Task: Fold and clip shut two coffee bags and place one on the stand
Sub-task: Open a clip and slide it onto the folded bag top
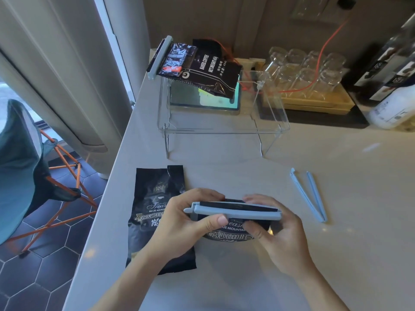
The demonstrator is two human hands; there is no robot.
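Both hands — left hand (pixel 179 223), right hand (pixel 280 234) — pinch the blue clip (pixel 235 212) on a coffee bag (pixel 233 232), fingers curled round it, near the counter (pixel 314 254) edge.

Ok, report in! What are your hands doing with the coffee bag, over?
Left hand and right hand both grip the black coffee bag, pale blue plastic clip across its folded top. Second black bag flat on the counter, unclipped. Nothing in the way.

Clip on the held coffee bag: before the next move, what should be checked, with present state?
1. Blue clip spans the held bag top: ok.
2. Clip latched at its end: cannot tell.
3. Left hand and right hand both grip it: ok.
4. Clear stand has bare space: ok; a clipped bag lies at its back left.
5. Second bag clipped: not ok.
6. Spare clip open on the counter: ok.
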